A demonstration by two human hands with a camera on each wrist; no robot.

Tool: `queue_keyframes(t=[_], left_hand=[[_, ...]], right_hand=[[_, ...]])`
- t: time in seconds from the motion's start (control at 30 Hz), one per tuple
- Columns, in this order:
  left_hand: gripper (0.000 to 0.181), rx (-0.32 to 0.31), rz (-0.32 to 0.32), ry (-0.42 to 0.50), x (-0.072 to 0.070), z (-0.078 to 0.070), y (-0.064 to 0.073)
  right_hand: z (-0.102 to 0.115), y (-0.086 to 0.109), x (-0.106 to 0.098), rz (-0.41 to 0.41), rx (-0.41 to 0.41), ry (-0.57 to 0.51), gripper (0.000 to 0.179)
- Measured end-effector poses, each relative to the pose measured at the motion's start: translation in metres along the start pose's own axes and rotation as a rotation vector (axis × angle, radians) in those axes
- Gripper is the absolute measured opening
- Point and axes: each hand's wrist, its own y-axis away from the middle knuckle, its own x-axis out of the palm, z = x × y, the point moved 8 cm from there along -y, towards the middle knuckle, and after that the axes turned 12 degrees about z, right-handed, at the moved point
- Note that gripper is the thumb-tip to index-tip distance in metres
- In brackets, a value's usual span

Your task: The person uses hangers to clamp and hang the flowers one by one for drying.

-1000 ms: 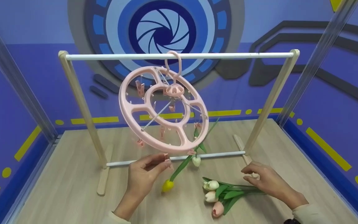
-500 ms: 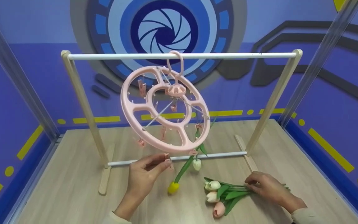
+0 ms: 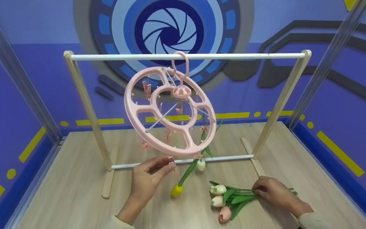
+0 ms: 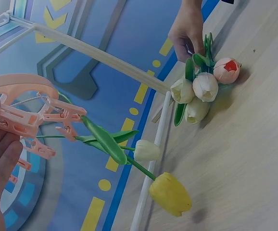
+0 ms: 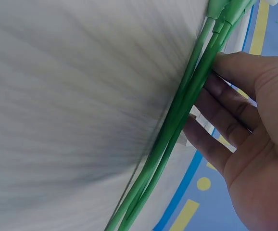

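My left hand (image 3: 145,181) pinches a pink clothespin (image 4: 21,120) below the near rim of a round pink clip hanger (image 3: 143,109). The hanger tilts, hooked over the rack's white top bar (image 3: 122,57). A yellow tulip (image 3: 176,190) and a white tulip (image 3: 201,165) hang heads down from clips to the right of that hand. On the table lies a small bunch of white and pink tulips (image 3: 240,199), heads to the left. My right hand (image 3: 273,192) has thumb and fingertips at their green stems (image 5: 172,122), fingers partly hidden behind them.
Wooden posts (image 3: 86,103) hold the rack, with feet (image 3: 106,187) on the light wood table (image 3: 59,178). A white lower bar (image 3: 227,158) joins the posts behind the hands. Blue walls with yellow marks enclose the back and sides.
My right hand has come down and slightly right onto the tulip stems. The hanging yellow tulip has swung slightly right. The left hand keeps its pinch on the clothespin.
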Motion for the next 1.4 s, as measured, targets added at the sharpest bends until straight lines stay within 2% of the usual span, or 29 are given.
queue_keyframes(t=[0.2, 0.33, 0.47, 0.63, 1.07, 1.27, 1.4], left_hand=[[0.02, -0.029, -0.004, -0.011, 0.0, 0.002, 0.0], [0.02, -0.022, -0.009, -0.015, -0.001, 0.003, 0.001], [0.021, -0.017, -0.011, -0.02, -0.001, 0.002, 0.0], [0.019, -0.034, -0.01, -0.017, -0.001, 0.004, 0.0], [0.021, -0.058, -0.019, 0.007, -0.001, 0.004, 0.0], [0.021, -0.06, -0.019, 0.027, 0.0, 0.003, 0.0], [0.022, -0.05, -0.023, 0.043, 0.0, 0.002, 0.0]], right_hand=[[0.004, 0.004, -0.007, -0.068, -0.055, 0.002, 0.017], [0.007, 0.006, -0.018, -0.105, -0.057, -0.018, 0.018], [0.016, 0.006, -0.029, -0.14, -0.093, -0.045, 0.018], [0.036, 0.006, -0.044, -0.214, -0.192, -0.047, 0.029], [0.095, 0.006, -0.071, -0.295, -0.392, -0.002, 0.048], [0.124, 0.001, -0.076, -0.305, -0.452, 0.028, 0.05], [0.142, -0.006, -0.079, -0.306, -0.461, 0.062, 0.048]])
